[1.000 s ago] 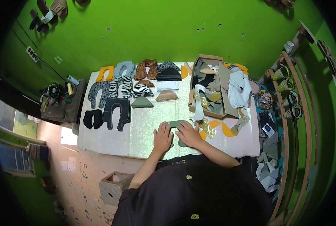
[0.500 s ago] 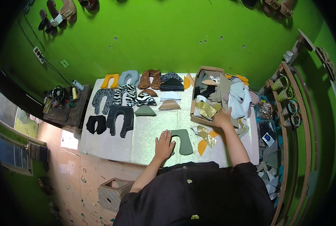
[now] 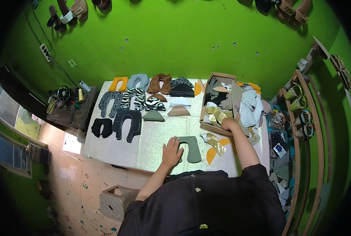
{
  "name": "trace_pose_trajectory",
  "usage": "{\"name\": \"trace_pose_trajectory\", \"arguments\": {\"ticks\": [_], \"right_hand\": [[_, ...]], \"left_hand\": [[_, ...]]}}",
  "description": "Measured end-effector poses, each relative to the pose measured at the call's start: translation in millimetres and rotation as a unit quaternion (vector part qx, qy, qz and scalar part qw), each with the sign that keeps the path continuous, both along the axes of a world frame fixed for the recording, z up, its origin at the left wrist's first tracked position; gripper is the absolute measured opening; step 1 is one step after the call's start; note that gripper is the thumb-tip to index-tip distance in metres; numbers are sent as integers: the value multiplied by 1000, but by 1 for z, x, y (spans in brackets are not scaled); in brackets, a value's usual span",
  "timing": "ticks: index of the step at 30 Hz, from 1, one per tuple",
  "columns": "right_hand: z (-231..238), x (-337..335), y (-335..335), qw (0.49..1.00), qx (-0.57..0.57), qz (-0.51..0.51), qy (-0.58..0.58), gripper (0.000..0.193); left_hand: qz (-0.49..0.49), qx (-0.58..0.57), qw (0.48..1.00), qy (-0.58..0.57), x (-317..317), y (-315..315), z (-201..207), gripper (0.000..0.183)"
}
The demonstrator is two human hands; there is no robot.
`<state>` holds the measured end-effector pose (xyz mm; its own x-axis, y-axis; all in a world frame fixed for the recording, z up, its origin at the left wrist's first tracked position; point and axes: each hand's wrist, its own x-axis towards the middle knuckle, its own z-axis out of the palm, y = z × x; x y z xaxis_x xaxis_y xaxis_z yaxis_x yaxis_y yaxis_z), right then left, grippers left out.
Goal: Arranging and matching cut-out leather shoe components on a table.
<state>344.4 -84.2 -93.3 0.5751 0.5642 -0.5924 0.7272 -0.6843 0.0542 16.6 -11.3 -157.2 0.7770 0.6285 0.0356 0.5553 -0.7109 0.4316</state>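
My left hand (image 3: 171,150) lies with fingers stretched out on the left side of a green U-shaped cut piece (image 3: 191,147) near the table's front edge. My right hand (image 3: 229,123) reaches over the near right corner of an open cardboard box (image 3: 214,128). Its fingers point down beside shiny gold pieces (image 3: 218,114) in the box; the fingertips are hidden, so I cannot make out a grip. Between my hands lie a gold-and-white piece (image 3: 214,142) and orange pieces (image 3: 211,155). Dark and grey scraps (image 3: 224,103) fill the box's far part.
Stacks of cut pieces stand at the back left: black U shapes (image 3: 128,124), zebra-print ones (image 3: 133,98), a green half-round stack (image 3: 153,115). White material (image 3: 248,108) is heaped right of the box. A sewing machine (image 3: 63,94) stands left; a wooden shoe rack (image 3: 319,157) stands right.
The gold pieces in the box have shifted and changed shape beside my right hand, whose fingers now reach lower into the box. My left hand stays on the green piece. The view has tilted slightly.
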Motion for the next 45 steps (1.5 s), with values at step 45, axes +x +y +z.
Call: {"name": "trace_pose_trajectory", "arguments": {"ticks": [45], "right_hand": [[27,-9,-25,956,276,15,-95,13]], "left_hand": [[-174,-102,964,-173,64,7,111,43]]}}
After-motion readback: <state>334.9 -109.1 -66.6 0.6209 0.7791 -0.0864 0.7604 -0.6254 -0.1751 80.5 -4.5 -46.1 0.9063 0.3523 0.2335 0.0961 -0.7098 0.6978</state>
